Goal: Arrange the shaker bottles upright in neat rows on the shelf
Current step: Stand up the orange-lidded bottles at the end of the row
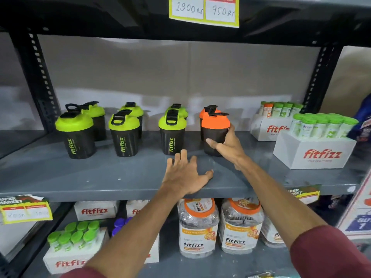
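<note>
Black shaker bottles stand upright in two rows on the grey shelf (80, 177). Three front ones have green lids: left (77, 135), middle (124, 135), right (172, 135). More green-lidded bottles (96, 119) stand behind them. An orange-lidded bottle (215, 129) stands at the row's right end, with another orange lid (202, 113) just behind it. My right hand (226, 146) is wrapped around the front orange-lidded bottle's body. My left hand (186, 175) lies flat on the shelf's front part, fingers spread, holding nothing.
White Fitfizz boxes of green-capped tubes (315, 145) sit at the shelf's right end. Black slotted uprights (36, 77) frame the bay. The lower shelf holds orange-lidded jars (198, 229) and more boxed tubes (74, 243). Price tags (204, 11) hang above.
</note>
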A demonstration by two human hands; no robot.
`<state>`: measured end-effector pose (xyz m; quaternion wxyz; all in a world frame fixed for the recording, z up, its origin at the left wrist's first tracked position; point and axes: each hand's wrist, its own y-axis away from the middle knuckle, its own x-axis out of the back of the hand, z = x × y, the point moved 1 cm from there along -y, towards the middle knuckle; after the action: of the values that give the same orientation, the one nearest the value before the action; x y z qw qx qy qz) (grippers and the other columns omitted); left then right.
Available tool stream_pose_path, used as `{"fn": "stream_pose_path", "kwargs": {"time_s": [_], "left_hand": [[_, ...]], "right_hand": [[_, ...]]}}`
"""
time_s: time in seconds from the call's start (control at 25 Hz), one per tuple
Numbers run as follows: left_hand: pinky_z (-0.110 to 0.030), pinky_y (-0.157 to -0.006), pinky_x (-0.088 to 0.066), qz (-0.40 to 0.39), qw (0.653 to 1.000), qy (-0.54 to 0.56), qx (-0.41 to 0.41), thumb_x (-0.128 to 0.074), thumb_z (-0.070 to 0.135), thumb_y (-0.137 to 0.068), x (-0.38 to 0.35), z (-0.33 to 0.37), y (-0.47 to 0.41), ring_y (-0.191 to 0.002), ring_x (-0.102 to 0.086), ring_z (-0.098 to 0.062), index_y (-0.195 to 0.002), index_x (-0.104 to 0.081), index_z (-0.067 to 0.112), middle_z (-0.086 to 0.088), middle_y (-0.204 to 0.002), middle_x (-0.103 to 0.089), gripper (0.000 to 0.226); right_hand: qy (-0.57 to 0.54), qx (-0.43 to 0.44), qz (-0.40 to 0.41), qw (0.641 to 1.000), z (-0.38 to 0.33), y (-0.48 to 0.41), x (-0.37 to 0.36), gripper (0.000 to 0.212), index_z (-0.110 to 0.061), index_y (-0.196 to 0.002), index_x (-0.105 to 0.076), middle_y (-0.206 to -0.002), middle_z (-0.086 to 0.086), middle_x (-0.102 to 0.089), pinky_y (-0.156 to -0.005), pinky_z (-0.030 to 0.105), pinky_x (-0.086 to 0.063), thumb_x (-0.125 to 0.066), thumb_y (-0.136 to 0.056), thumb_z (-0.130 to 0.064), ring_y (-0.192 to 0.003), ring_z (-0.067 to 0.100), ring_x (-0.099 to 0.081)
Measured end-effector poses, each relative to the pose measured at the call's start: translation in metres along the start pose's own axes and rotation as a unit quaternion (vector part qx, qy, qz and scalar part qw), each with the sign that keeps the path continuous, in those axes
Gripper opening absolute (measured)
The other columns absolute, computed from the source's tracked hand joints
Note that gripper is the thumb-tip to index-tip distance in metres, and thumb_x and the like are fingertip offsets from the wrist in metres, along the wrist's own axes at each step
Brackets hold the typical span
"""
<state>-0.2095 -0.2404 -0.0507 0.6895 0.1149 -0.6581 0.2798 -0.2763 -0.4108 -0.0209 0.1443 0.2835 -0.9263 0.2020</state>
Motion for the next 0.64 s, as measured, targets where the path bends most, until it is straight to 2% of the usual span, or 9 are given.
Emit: {"fn": "stream_pose_path", "kwargs": {"time_s": [0.12,0.2,0.28,0.32,0.4,0.48,0.56,0.64], "left_hand": [[-0.050,-0.113,-0.025,0.003,1.000,-0.001,0.003,-0.031,0.075,-0.091,0.000,0.001,0.000,-0.138,-0.030,-0.032,-0.146,-0.043,0.019,-0.012,-0.148,-0.031,0.080],[-0.050,-0.113,-0.026,0.007,1.000,-0.001,0.002,-0.031,0.075,-0.091,-0.001,0.000,0.000,-0.137,-0.032,-0.031,-0.147,-0.043,0.019,-0.012,-0.147,-0.032,0.080],[-0.050,-0.113,-0.027,0.007,1.000,0.001,0.001,-0.031,0.076,-0.091,-0.001,-0.001,0.000,-0.136,-0.033,-0.031,-0.147,-0.044,0.019,-0.012,-0.146,-0.033,0.080],[-0.050,-0.113,-0.027,0.007,1.000,0.000,0.002,-0.030,0.076,-0.091,-0.001,0.000,0.000,-0.136,-0.032,-0.031,-0.146,-0.044,0.019,-0.012,-0.146,-0.033,0.080],[-0.050,-0.115,-0.026,0.005,1.000,-0.005,0.004,-0.029,0.077,-0.091,-0.001,0.000,0.001,-0.138,-0.031,-0.031,-0.147,-0.043,0.019,-0.013,-0.149,-0.032,0.081],[-0.050,-0.116,-0.025,0.002,1.000,-0.005,0.001,-0.029,0.076,-0.092,-0.002,0.000,0.001,-0.139,-0.030,-0.031,-0.149,-0.042,0.019,-0.013,-0.151,-0.031,0.081],[-0.051,-0.116,-0.025,0.006,1.000,-0.004,-0.001,-0.030,0.075,-0.092,0.000,-0.002,0.002,-0.140,-0.030,-0.032,-0.149,-0.042,0.019,-0.014,-0.151,-0.031,0.081],[-0.051,-0.116,-0.025,0.008,1.000,0.001,-0.003,-0.031,0.075,-0.093,0.000,-0.002,0.003,-0.139,-0.031,-0.032,-0.149,-0.042,0.019,-0.014,-0.151,-0.032,0.081]], "right_hand": [[-0.027,-0.020,-0.026,0.999,0.008,0.001,0.002,0.089,-0.018,-0.151,-0.023,-0.145,0.006,-0.052,-0.102,0.030,-0.041,-0.081,-0.083,-0.020,-0.135,0.025,-0.049],[-0.012,-0.025,-0.040,0.999,0.007,0.003,0.004,0.103,-0.019,-0.156,-0.014,-0.157,0.009,-0.034,-0.110,0.034,-0.037,-0.083,-0.080,-0.026,-0.144,0.026,-0.038],[0.014,0.009,0.044,0.999,0.001,0.006,0.010,0.115,-0.024,-0.160,-0.004,-0.164,0.012,-0.010,-0.120,0.046,-0.027,-0.083,-0.078,-0.038,-0.151,0.028,-0.022],[0.024,0.063,0.116,0.991,-0.007,0.008,0.014,0.109,-0.024,-0.160,-0.010,-0.161,0.015,-0.013,-0.121,0.050,-0.027,-0.080,-0.079,-0.043,-0.149,0.030,-0.023],[0.062,0.192,0.220,0.954,-0.034,0.010,0.023,0.081,-0.021,-0.152,-0.038,-0.142,0.013,-0.033,-0.116,0.046,-0.034,-0.067,-0.083,-0.052,-0.136,0.029,-0.037],[0.142,0.238,0.235,0.932,-0.070,0.005,0.029,0.061,-0.019,-0.135,-0.060,-0.131,0.009,-0.042,-0.108,0.043,-0.039,-0.055,-0.088,-0.059,-0.127,0.027,-0.042],[0.287,0.182,0.196,0.920,-0.095,-0.010,0.028,0.067,-0.019,-0.132,-0.062,-0.133,0.011,-0.045,-0.102,0.046,-0.041,-0.047,-0.088,-0.067,-0.128,0.032,-0.040],[0.434,0.047,0.109,0.893,-0.098,-0.025,0.025,0.081,-0.020,-0.140,-0.050,-0.141,0.015,-0.043,-0.100,0.052,-0.039,-0.047,-0.082,-0.076,-0.131,0.043,-0.040]]}}
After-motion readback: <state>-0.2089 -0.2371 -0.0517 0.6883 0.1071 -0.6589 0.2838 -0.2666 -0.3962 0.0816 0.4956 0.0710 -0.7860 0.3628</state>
